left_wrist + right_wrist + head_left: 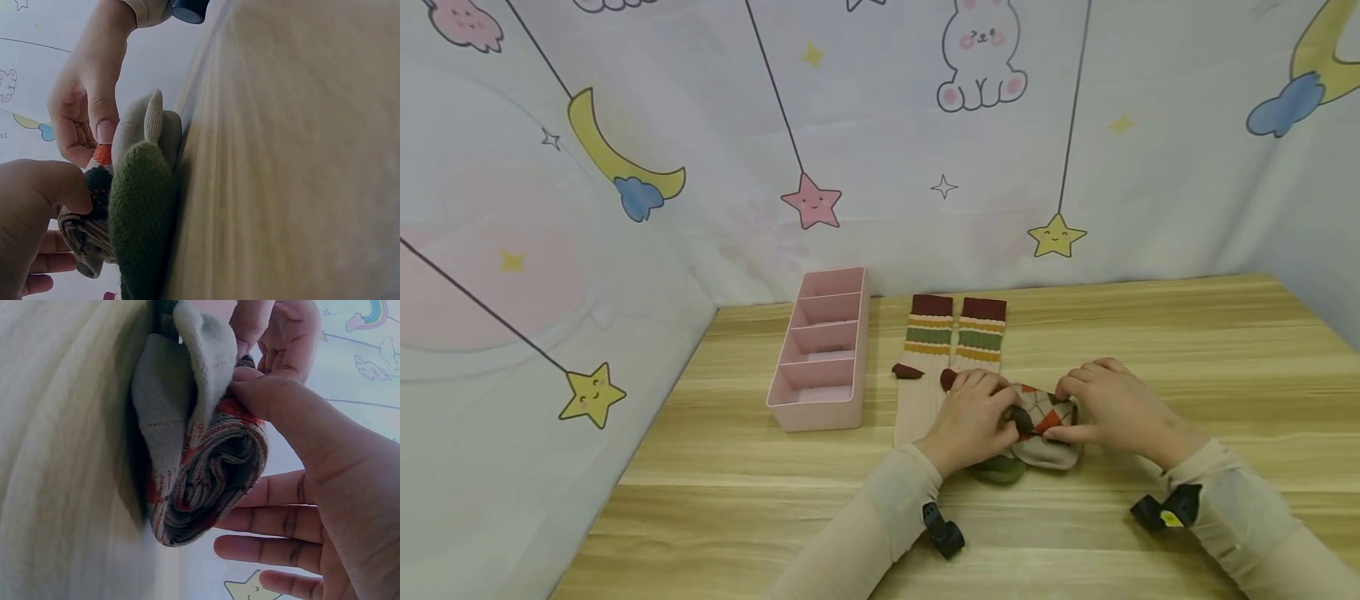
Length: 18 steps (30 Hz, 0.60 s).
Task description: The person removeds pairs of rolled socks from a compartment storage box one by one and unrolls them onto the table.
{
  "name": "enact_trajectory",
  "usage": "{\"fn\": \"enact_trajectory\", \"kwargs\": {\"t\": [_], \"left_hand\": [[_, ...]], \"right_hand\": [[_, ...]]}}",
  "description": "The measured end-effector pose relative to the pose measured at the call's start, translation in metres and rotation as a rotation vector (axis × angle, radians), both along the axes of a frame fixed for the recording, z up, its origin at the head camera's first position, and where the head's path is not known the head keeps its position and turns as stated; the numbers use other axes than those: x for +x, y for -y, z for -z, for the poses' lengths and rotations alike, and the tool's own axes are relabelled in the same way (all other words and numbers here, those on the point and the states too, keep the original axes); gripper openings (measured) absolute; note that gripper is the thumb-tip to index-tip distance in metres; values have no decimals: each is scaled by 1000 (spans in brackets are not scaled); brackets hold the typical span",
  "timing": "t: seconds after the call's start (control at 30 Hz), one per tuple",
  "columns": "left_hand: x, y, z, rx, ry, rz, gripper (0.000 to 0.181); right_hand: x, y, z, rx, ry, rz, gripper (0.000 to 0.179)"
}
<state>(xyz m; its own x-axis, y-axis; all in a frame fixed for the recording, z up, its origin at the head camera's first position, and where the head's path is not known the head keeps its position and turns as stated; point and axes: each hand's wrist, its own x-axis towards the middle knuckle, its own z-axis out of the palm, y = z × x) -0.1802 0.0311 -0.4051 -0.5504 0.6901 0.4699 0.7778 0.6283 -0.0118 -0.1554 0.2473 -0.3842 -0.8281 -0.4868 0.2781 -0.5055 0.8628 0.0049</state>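
Note:
A rolled pair of argyle socks (pixel 1047 408), patterned in red, beige and dark tones with a pale grey toe part (pixel 162 400), is between both hands. My left hand (pixel 972 418) pinches the dark edge of the roll with thumb and fingers. Gripping its other end is my right hand (pixel 1123 412), thumb on the near side and fingers behind. The right wrist view shows the spiral of layers at the roll's end. A green knitted sock end (pixel 142 206) lies beside the roll, partly under the left hand. Striped cream socks (pixel 928 342) lie flat, partly covered by the left hand.
A pink box (pixel 820 417) with several compartments stands to the left on the wooden table (pixel 737 517). Behind the table hangs a printed cloth (pixel 887 125). Small black cameras (pixel 943 533) are strapped to both wrists.

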Motion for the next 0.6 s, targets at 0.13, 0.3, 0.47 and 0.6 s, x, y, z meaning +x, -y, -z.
{"fn": "enact_trajectory", "kwargs": {"t": [0.13,0.3,0.47,0.6], "left_hand": [[0,-1,0,-6,4,6,15],[-1,-1,1,13,-3,17,20],[3,1,0,91,-87,17,27],[10,1,0,148,-146,63,17]], "right_hand": [[0,-1,0,5,-10,-9,52],[1,-2,1,5,-45,-30,46],[-2,-1,3,-7,-56,-36,40],[-3,-2,3,-15,-47,-23,39]]}}
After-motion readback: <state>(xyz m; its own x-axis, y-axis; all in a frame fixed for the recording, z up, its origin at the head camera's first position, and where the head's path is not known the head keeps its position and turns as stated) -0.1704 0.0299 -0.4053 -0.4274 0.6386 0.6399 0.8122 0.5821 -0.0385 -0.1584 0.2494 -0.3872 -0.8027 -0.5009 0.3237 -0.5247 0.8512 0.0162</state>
